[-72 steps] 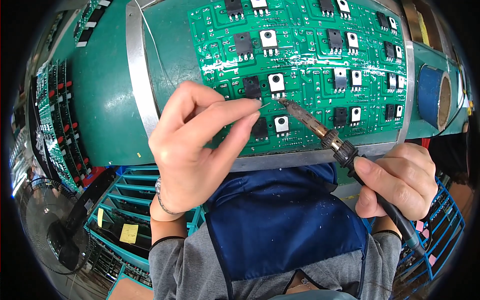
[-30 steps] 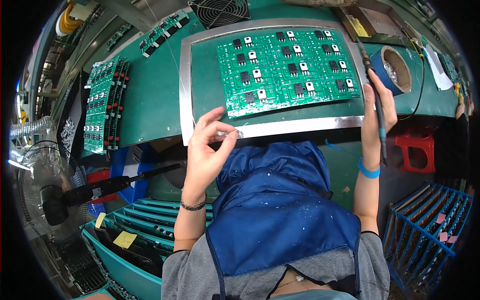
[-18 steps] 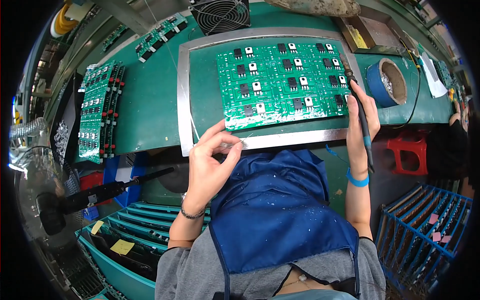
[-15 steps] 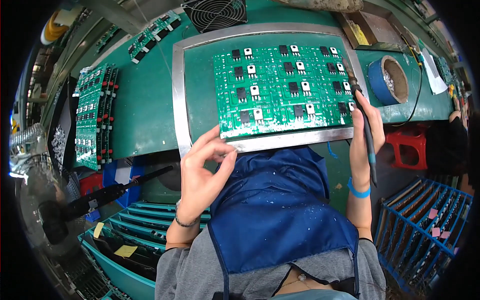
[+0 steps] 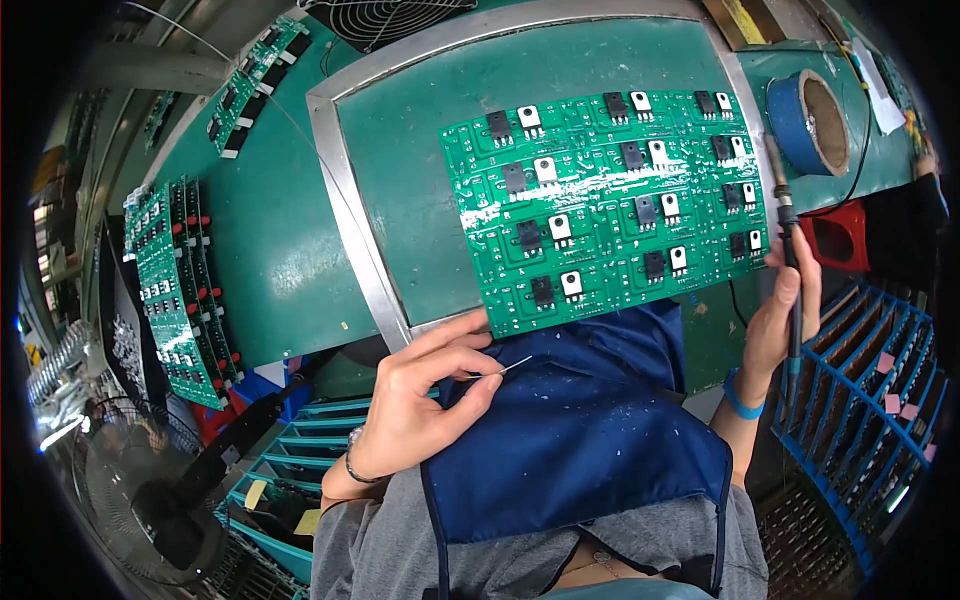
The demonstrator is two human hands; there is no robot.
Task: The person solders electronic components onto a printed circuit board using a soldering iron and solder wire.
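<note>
A large green circuit board (image 5: 593,196) carries rows of paired black and silver transistors. It is tilted, its lower edge out over my blue apron (image 5: 590,430). My left hand (image 5: 420,400) pinches a thin length of solder wire (image 5: 516,365) between thumb and forefinger, while its other fingers touch the board's lower left corner. Closed around a soldering iron (image 5: 795,335), my right hand (image 5: 785,300) is at the board's lower right edge, fingers against it. The iron's tip points up and away, beside the right edge and apart from the transistors.
A metal frame (image 5: 352,200) borders the green work surface. A stack of boards (image 5: 172,300) stands at left, with a smaller board strip (image 5: 255,85) behind. A blue ring-shaped holder (image 5: 790,125) is at right. Racks (image 5: 880,400) flank me; a fan (image 5: 390,18) sits at the back.
The board has come up off the frame toward me, turned slightly and shifted right. My right hand with the iron has moved right and down. The wire in my left hand now shows clearly.
</note>
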